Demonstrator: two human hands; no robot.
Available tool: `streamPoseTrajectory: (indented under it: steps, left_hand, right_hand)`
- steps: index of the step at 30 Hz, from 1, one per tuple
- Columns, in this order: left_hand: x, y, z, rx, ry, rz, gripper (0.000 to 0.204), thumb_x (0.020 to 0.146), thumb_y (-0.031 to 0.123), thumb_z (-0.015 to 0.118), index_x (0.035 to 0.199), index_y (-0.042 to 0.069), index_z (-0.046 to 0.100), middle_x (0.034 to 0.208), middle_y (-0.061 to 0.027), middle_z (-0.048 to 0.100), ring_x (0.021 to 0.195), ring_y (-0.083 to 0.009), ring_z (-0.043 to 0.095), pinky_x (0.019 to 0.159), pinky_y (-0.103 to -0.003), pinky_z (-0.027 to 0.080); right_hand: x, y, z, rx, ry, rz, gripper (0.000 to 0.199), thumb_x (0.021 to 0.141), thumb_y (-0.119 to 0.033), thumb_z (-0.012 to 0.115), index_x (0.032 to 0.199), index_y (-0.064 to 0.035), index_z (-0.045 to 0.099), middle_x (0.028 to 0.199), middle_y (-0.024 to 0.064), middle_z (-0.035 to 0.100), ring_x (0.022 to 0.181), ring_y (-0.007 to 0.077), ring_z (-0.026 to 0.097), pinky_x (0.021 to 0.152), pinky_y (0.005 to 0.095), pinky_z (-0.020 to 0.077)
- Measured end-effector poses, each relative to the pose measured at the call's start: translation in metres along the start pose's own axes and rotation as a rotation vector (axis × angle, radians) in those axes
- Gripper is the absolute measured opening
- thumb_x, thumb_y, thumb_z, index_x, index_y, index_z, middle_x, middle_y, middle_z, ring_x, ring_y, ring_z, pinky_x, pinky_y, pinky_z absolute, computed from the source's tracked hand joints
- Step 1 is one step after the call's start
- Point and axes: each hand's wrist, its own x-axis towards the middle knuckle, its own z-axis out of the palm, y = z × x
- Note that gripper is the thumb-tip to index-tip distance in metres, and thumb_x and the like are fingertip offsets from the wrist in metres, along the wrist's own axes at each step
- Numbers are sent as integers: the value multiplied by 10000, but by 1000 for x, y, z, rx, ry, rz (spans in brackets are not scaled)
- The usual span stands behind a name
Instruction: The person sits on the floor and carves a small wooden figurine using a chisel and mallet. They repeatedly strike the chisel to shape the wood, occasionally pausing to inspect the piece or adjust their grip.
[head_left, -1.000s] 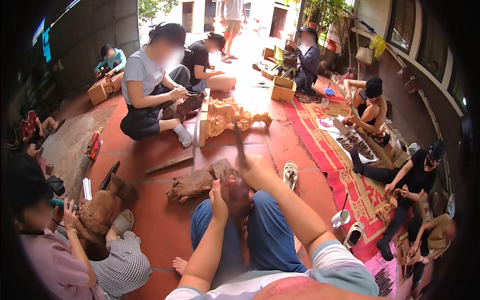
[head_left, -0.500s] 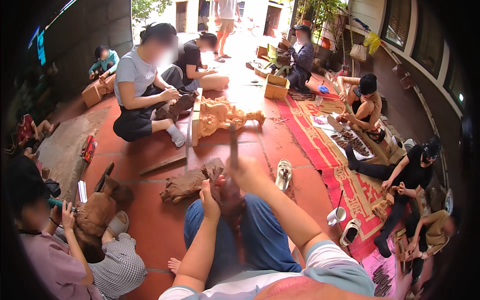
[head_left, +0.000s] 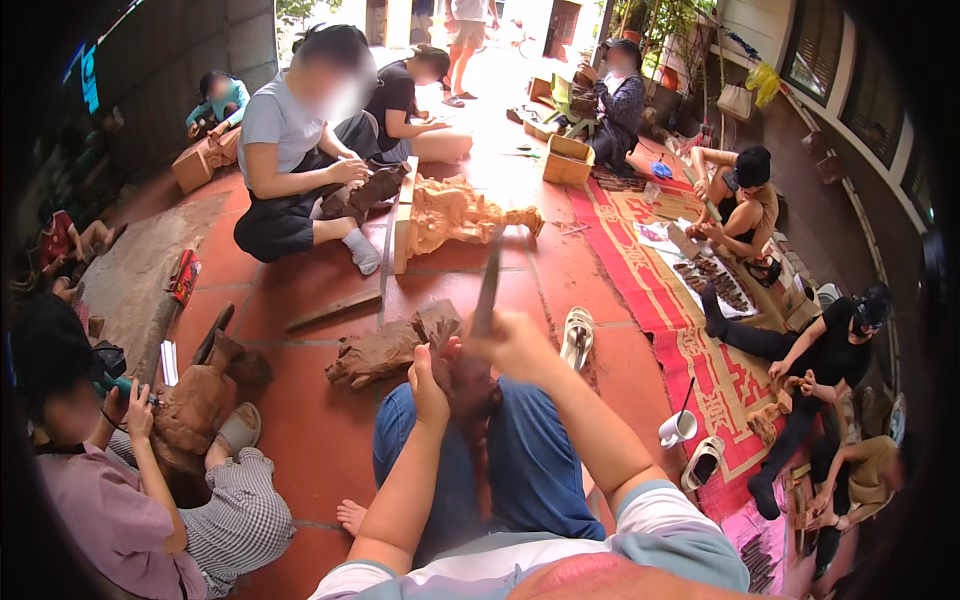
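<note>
Between my knees, in blue jeans, stands a dark brown wood carving (head_left: 470, 388), partly hidden by my hands. My left hand (head_left: 431, 388) is closed against its left side, thumb up; any small tool within those fingers is hidden. Just above the carving, my right hand (head_left: 517, 346) grips a long, flat, dark stick-like tool (head_left: 488, 290) that points up and away from me. Its exact kind is unclear through blur. On the tiles beyond my left knee lies a rough brown carved wood piece (head_left: 380, 352).
Ahead, a large light-brown wooden statue (head_left: 450, 215) lies on its side near a seated person. A loose wood strip (head_left: 335, 311), a sandal (head_left: 577, 338) and a white mug (head_left: 677, 428) are around me. Co-workers sit left and right, some on a red patterned mat (head_left: 700, 350).
The tool in my right hand has tilted to the right and the hand has shifted slightly right. My left hand stays at the carving. The whole view has shifted a little.
</note>
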Motion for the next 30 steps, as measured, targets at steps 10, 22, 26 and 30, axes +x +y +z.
streamPoseTrajectory:
  steps: [10, 22, 26, 30]
  left_hand:
    - [1, -2, -5, 9, -25, -16, 575, 961, 445, 327, 1050, -60, 585, 986, -112, 608, 959, -187, 553, 893, -311, 415]
    - [-2, -2, 0, -6, 28, -1, 580, 963, 455, 309, 1036, -48, 587, 993, -120, 611, 938, -199, 565, 881, -318, 433]
    - [-3, 2, -3, 35, -5, -16, 587, 963, 458, 306, 1036, -51, 589, 986, -119, 612, 930, -198, 566, 878, -317, 432]
    - [-4, 1, 3, -2, -10, -47, 578, 962, 449, 311, 1036, -53, 588, 987, -119, 612, 924, -195, 566, 874, -315, 433]
  right_hand:
    - [20, 13, -21, 44, 333, 74, 100, 769, -28, 626, 856, -30, 576, 736, 107, 608, 677, 207, 597, 647, 334, 477]
    - [-12, 5, 3, 184, -97, -90, 100, 787, 21, 614, 867, -23, 572, 788, -11, 583, 739, 70, 549, 662, 238, 458]
    - [4, -1, -4, 103, -59, -6, 119, 792, 8, 602, 901, 2, 555, 807, 78, 632, 791, 152, 636, 719, 293, 516]
    - [25, 29, -22, 493, 117, 280, 99, 823, -35, 594, 887, -17, 521, 792, 52, 548, 788, 166, 620, 579, 273, 547]
